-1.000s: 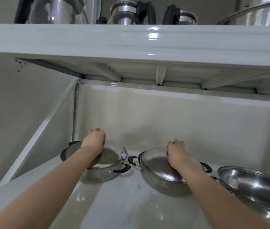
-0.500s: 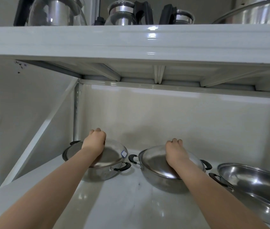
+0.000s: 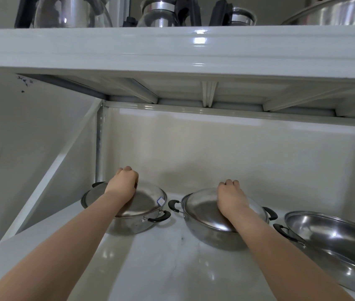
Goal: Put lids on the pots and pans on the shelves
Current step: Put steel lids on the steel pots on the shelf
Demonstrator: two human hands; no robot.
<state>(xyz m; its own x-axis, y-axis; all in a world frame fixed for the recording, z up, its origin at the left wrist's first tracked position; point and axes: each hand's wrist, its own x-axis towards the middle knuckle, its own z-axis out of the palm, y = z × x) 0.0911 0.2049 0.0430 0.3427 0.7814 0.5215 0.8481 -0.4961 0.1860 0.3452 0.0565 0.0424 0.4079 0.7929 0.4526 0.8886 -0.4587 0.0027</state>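
Note:
Two steel pots with black handles stand on the white lower shelf (image 3: 161, 268). The left pot (image 3: 128, 224) wears a glass lid (image 3: 148, 200) with a small sticker; my left hand (image 3: 123, 184) is closed over the lid's top, hiding the knob. The right pot (image 3: 211, 237) carries a domed steel lid (image 3: 200, 207), and my right hand (image 3: 231, 198) grips its top, knob hidden. Both lids rest on their pots. An uncovered wide steel pan (image 3: 335, 240) sits at the right.
The upper shelf (image 3: 172, 48) hangs low over the pots. On it stand glass kettles (image 3: 70, 11) and jugs with black handles (image 3: 159, 14), plus a lidded steel pot (image 3: 341, 11) at the right. A diagonal brace (image 3: 50, 181) runs along the left side.
Both hands stay on the lid tops. The right pot's lid sits slightly lower and more level on its rim; the view has shifted a little.

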